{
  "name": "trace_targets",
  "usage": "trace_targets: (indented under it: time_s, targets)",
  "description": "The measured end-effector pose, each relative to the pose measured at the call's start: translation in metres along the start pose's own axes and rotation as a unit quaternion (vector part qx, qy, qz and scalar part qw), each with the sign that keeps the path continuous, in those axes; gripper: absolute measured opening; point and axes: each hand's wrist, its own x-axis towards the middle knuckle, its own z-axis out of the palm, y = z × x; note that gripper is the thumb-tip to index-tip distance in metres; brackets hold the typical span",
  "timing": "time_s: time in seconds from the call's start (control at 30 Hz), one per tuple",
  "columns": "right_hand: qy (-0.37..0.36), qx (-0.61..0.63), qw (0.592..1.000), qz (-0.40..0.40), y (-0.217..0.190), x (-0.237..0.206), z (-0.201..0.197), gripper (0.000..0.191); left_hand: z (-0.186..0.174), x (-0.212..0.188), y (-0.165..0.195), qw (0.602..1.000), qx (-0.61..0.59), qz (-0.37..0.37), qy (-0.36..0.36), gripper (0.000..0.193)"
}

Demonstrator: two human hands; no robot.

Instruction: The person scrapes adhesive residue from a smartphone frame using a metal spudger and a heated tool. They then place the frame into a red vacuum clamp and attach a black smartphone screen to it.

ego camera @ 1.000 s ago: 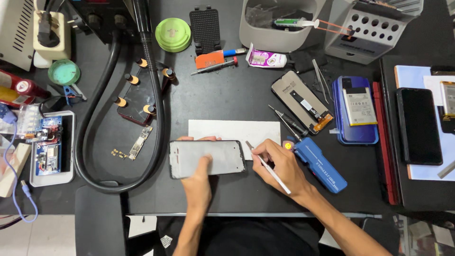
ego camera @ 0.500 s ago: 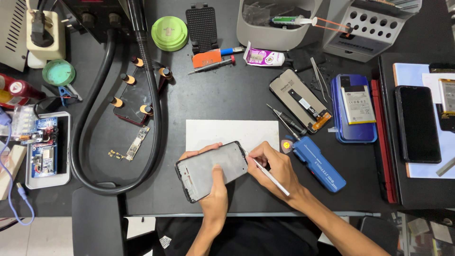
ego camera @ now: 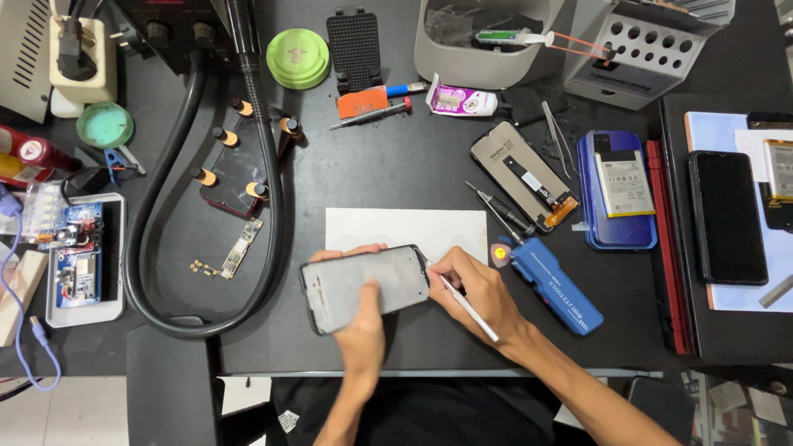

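Observation:
My left hand (ego camera: 363,326) grips a phone frame with a grey screen (ego camera: 363,285), lifted and tilted above the black mat. My right hand (ego camera: 479,297) holds a thin white stick tool (ego camera: 467,307) like a pen, its tip touching the phone's right edge. A white sheet of paper (ego camera: 413,227) lies flat just behind the phone.
A blue rectangular tool case (ego camera: 555,285) and an orange pick (ego camera: 500,250) lie right of my right hand. Farther right are a detached screen (ego camera: 522,175), a blue phone with a battery (ego camera: 618,188) and a black phone (ego camera: 727,216). A thick black hose (ego camera: 144,272) loops at left beside a small circuit board (ego camera: 241,248).
My left hand lifted the phone off the paper and tilted it. My right hand brought the white tool's tip up against the phone's right edge.

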Motion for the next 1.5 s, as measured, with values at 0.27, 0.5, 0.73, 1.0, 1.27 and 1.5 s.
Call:
trace_targets:
  time_s: [0.27,0.5,0.73,1.0,1.27,1.5]
  targets:
    - [-0.031,0.009,0.999,-0.033,0.003,0.009,-0.007,0.012,-0.021,0.049,-0.003,0.983,-0.110,-0.139,-0.050,0.051]
    - [-0.091,0.028,0.995,-0.039,0.012,0.015,-0.018,0.010,-0.024,0.081,-0.002,0.971,-0.088,-0.208,-0.075,0.051]
    - [-0.081,0.029,0.994,-0.065,0.015,0.016,-0.015,0.012,-0.021,0.092,0.005,0.964,-0.070,-0.245,-0.077,0.049]
    - [0.035,0.149,0.988,0.017,0.006,0.008,-0.006,0.010,-0.017,0.082,0.010,0.966,-0.095,-0.226,-0.079,0.052]
    - [0.043,0.100,0.990,0.087,0.000,-0.011,0.003,0.014,-0.005,0.042,0.013,0.992,-0.019,-0.106,-0.059,0.049]
    - [0.032,0.084,0.993,0.078,-0.001,-0.009,0.002,0.016,0.007,0.023,0.020,0.997,0.031,-0.037,-0.065,0.046]
